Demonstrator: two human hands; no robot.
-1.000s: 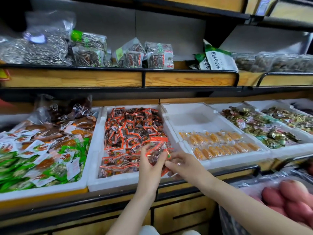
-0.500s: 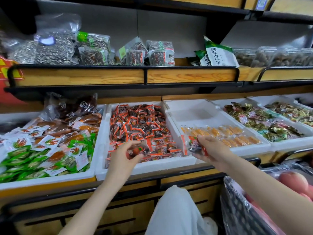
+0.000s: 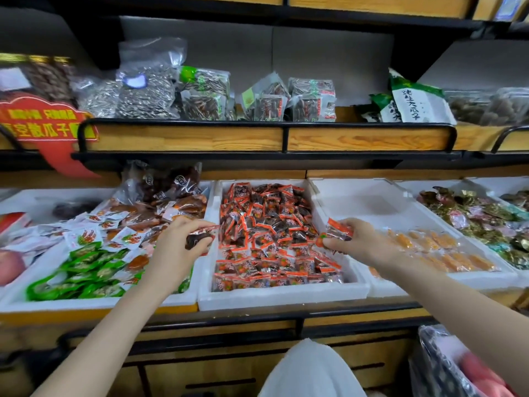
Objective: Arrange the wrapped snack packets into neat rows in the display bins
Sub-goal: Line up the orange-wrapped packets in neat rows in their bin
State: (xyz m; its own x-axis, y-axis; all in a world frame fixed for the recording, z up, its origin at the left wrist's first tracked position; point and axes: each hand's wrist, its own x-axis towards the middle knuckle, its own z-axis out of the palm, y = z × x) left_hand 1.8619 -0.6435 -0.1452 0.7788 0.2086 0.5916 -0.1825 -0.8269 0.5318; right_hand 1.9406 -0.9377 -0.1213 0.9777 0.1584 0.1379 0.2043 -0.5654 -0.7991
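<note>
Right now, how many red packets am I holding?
2: one packet pinched in the left hand at the middle bin's left wall, another in the right hand at its right wall; more may be hidden.

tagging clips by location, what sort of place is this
Most likely a snack shop or grocery: white foam bins of wrapped snack packets, bagged seeds on the shelf above, a red promotional sign.

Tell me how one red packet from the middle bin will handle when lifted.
Probably light: the left hand pinches a packet between fingers and thumb alone. Likely crinkly and slippery, since it shines. Unlikely to roll; the others lie flat and overlapping in the bin.
</note>
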